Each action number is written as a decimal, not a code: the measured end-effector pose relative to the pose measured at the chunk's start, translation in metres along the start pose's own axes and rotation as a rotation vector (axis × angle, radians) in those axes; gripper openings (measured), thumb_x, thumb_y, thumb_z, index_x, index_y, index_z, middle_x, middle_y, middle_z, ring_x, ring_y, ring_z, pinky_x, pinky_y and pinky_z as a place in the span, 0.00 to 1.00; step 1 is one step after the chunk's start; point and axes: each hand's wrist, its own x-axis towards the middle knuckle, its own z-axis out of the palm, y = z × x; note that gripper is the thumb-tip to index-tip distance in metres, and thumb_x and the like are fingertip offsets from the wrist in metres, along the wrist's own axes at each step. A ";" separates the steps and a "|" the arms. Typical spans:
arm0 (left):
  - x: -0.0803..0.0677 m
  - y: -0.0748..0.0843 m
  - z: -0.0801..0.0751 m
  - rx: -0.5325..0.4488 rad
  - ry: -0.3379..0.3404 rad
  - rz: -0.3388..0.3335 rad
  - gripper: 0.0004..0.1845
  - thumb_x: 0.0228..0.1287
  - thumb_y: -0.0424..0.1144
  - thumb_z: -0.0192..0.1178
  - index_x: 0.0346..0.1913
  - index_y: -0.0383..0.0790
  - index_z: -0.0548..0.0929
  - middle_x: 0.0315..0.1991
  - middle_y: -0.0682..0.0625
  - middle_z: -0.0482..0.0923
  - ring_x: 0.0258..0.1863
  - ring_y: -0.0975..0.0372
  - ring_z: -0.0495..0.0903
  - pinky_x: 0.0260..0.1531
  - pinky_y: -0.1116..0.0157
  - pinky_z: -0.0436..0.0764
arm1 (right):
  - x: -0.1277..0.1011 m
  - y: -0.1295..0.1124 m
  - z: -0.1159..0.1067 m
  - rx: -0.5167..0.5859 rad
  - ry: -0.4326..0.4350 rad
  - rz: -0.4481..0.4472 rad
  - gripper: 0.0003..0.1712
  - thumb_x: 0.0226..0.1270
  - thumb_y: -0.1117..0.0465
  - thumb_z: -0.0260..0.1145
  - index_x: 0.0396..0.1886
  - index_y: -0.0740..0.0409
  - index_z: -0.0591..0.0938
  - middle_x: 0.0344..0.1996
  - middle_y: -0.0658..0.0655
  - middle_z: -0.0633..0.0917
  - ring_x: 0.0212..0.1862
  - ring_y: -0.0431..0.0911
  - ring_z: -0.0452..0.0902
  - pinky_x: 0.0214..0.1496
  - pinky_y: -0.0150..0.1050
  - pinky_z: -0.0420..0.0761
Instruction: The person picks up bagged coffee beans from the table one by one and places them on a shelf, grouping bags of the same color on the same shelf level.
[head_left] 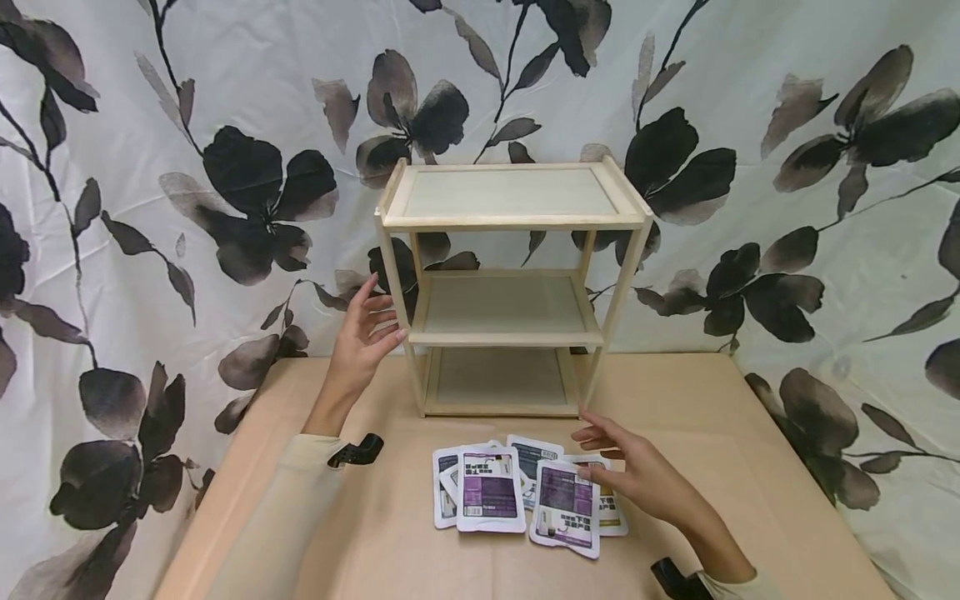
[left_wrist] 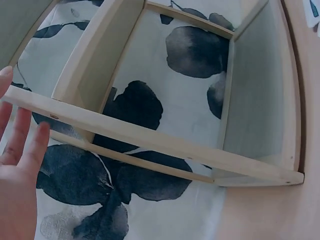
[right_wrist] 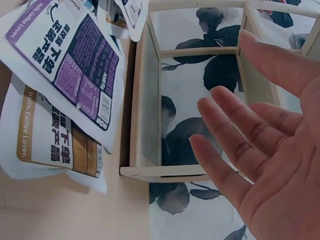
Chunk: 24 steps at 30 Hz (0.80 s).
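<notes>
A small three-tier wooden shelf [head_left: 510, 193] stands upright at the back of the table. My left hand [head_left: 365, 337] is at its left side, fingers extended and thumb at the front left post [left_wrist: 125, 129]; whether it touches cannot be told. In front of the shelf lie flat white packets with printed labels, overlapping in two groups: a left purple-labelled packet [head_left: 491, 492] and a right purple-labelled packet [head_left: 566, 504] lie on top. Over the right group's edge hovers my right hand [head_left: 637, 467], its fingers spread and holding nothing. A brown-labelled packet [right_wrist: 57, 135] shows beneath the purple one.
The light wooden table [head_left: 390, 542] extends to both sides of the shelf. Behind it hangs a white cloth [head_left: 300, 100] with dark flower prints. Dark wrist devices sit on both forearms, such as the left wrist camera [head_left: 357, 450].
</notes>
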 end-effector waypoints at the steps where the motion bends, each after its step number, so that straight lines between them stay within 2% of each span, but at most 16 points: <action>1: 0.001 0.000 0.000 -0.020 -0.007 -0.003 0.52 0.62 0.18 0.64 0.81 0.58 0.53 0.65 0.43 0.66 0.60 0.57 0.75 0.62 0.63 0.77 | 0.000 0.001 0.000 0.012 -0.007 0.004 0.45 0.65 0.56 0.74 0.77 0.59 0.64 0.58 0.56 0.84 0.57 0.56 0.82 0.59 0.58 0.79; 4: 0.006 0.000 0.001 -0.104 -0.056 -0.008 0.55 0.62 0.16 0.61 0.82 0.59 0.49 0.67 0.37 0.65 0.61 0.52 0.76 0.58 0.67 0.79 | -0.001 0.003 0.000 0.038 -0.021 0.011 0.45 0.65 0.56 0.74 0.77 0.59 0.64 0.58 0.56 0.84 0.57 0.59 0.82 0.59 0.60 0.79; 8: 0.009 -0.002 0.003 -0.173 -0.113 -0.009 0.53 0.63 0.14 0.58 0.82 0.56 0.49 0.67 0.31 0.65 0.61 0.43 0.76 0.56 0.67 0.80 | -0.003 0.007 0.000 0.042 -0.029 0.007 0.44 0.65 0.54 0.74 0.77 0.58 0.64 0.57 0.54 0.84 0.57 0.58 0.82 0.59 0.58 0.79; 10: 0.011 -0.003 0.003 -0.163 -0.112 -0.005 0.50 0.63 0.14 0.58 0.81 0.52 0.53 0.65 0.32 0.68 0.60 0.44 0.77 0.54 0.67 0.81 | -0.004 0.008 0.001 0.046 -0.031 0.003 0.44 0.65 0.54 0.74 0.76 0.58 0.65 0.57 0.54 0.84 0.57 0.57 0.82 0.59 0.56 0.80; 13: 0.012 -0.005 0.004 -0.132 -0.107 0.009 0.43 0.65 0.16 0.58 0.79 0.45 0.58 0.61 0.35 0.71 0.56 0.51 0.79 0.52 0.67 0.81 | -0.005 0.010 0.001 0.052 -0.036 -0.003 0.44 0.65 0.53 0.74 0.76 0.57 0.65 0.57 0.54 0.84 0.57 0.57 0.82 0.59 0.53 0.80; 18: 0.014 -0.006 0.004 -0.099 -0.091 0.020 0.37 0.65 0.17 0.60 0.76 0.36 0.62 0.56 0.42 0.76 0.54 0.59 0.78 0.51 0.67 0.81 | -0.007 0.015 0.002 0.078 -0.053 -0.004 0.45 0.65 0.54 0.74 0.77 0.58 0.64 0.58 0.56 0.83 0.57 0.54 0.82 0.59 0.53 0.80; 21: 0.015 -0.006 0.003 -0.097 -0.069 0.002 0.36 0.64 0.17 0.61 0.73 0.37 0.66 0.54 0.43 0.77 0.53 0.59 0.77 0.51 0.67 0.81 | -0.008 0.020 0.003 0.091 -0.059 0.007 0.45 0.64 0.55 0.75 0.76 0.58 0.65 0.58 0.57 0.83 0.56 0.50 0.82 0.59 0.53 0.80; 24: 0.016 -0.006 0.002 -0.099 -0.060 -0.009 0.35 0.63 0.17 0.62 0.72 0.39 0.69 0.52 0.42 0.77 0.53 0.55 0.76 0.51 0.67 0.81 | -0.009 0.025 0.005 0.101 -0.061 0.020 0.44 0.63 0.57 0.75 0.76 0.57 0.66 0.58 0.58 0.83 0.57 0.51 0.81 0.59 0.55 0.80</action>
